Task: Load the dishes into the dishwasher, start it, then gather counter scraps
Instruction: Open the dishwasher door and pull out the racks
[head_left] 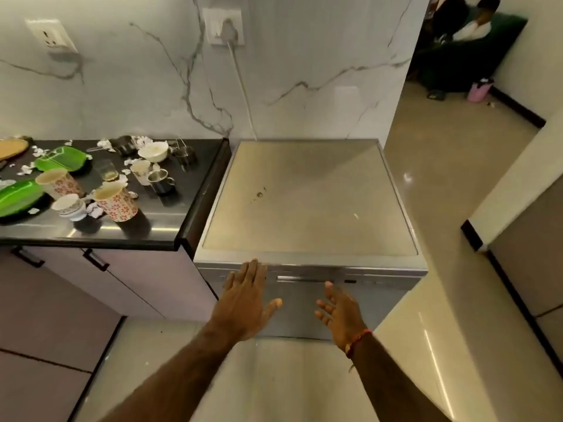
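Freestanding stainless-steel dishwasher (307,205) stands shut at centre frame, against the marble wall; its recessed bar handle (304,279) runs along the door's top edge. Left hand (246,300) flat, fingers straight, tips at the door's upper lip at 11 o'clock from the handle, holding nothing. Right hand (338,309) open, fingers loosely spread, empty, just below the handle at 5 o'clock. Dirty dishes sit at 9 o'clock on the black counter (170,214): floral paper-pattern cups (117,202), green plastic plates (59,159), white ceramic bowl (153,151), among torn paper scraps (94,210). Risks, judged: the door dropping fast onto shins if pulled one-handed; crowded cups toppling when reached for.
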Available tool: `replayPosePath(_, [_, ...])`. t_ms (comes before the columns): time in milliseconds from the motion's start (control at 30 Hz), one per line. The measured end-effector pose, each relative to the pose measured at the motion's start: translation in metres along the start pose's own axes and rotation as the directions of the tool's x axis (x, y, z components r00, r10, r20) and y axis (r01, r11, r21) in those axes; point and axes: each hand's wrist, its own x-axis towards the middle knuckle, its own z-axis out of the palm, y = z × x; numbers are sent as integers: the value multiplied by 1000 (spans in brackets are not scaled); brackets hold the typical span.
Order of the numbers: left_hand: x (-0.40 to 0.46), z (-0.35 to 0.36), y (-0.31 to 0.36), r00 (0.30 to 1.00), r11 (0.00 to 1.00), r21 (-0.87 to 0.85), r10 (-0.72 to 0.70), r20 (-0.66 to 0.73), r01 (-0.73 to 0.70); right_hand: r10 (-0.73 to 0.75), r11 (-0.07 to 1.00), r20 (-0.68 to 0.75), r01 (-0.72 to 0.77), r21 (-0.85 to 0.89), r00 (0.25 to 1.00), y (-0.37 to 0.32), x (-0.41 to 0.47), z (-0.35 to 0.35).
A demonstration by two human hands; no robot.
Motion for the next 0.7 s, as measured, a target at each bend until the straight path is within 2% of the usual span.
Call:
replayPosePath(100, [19, 36, -15, 999, 999, 20, 44, -10, -44, 8, 973, -6, -6, 232, 1000, 19, 29, 15])
replayPosePath(167, [31, 53, -24, 994, 996, 61, 76, -84, -71, -34, 932, -6, 34, 360, 999, 24, 42, 28])
replayPosePath(300, [48, 75, -33, 969, 979, 125, 180, -169, -160, -102, 863, -24, 100, 495, 995, 37, 60, 38])
replayPosePath(533, [58, 79, -40, 972, 974, 150, 191, -140, -170, -145, 839, -85, 168, 517, 986, 47, 66, 51])
replayPosePath(700, [55, 81, -38, 972, 978, 134, 181, -151, -161, -108, 886, -206, 188, 423, 973, 61, 48, 55])
